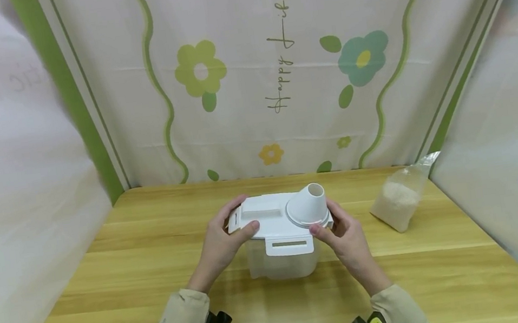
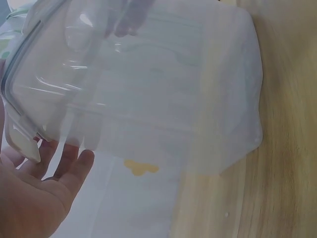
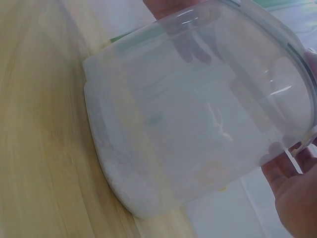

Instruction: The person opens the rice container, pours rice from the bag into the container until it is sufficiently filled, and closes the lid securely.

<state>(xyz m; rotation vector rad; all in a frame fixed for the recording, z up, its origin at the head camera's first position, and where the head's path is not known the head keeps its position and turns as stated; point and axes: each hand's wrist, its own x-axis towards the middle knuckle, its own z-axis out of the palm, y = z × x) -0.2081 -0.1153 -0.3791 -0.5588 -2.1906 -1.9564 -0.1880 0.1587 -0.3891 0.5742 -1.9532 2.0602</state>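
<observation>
A clear plastic storage container (image 1: pixel 282 263) stands on the table with a white lid (image 1: pixel 264 204) on top. The lid carries a cone-shaped spout (image 1: pixel 308 207) at its right end and side latches; the front latch (image 1: pixel 290 246) sticks outward. My left hand (image 1: pixel 221 245) grips the lid's left end, thumb on top and fingers round the far edge. At the right end my right hand (image 1: pixel 348 240) holds the lid, its thumb on the front corner beside the spout. Both wrist views show fingers under the rim of the see-through body (image 2: pixel 148 89), whose base (image 3: pixel 124 163) looks frosted.
A plastic bag (image 1: pixel 397 200) of white grains or powder leans at the back right of the wooden table (image 1: pixel 157 284). A printed curtain (image 1: pixel 241 103) hangs behind the table, with white sheets (image 1: pixel 12 188) at both sides.
</observation>
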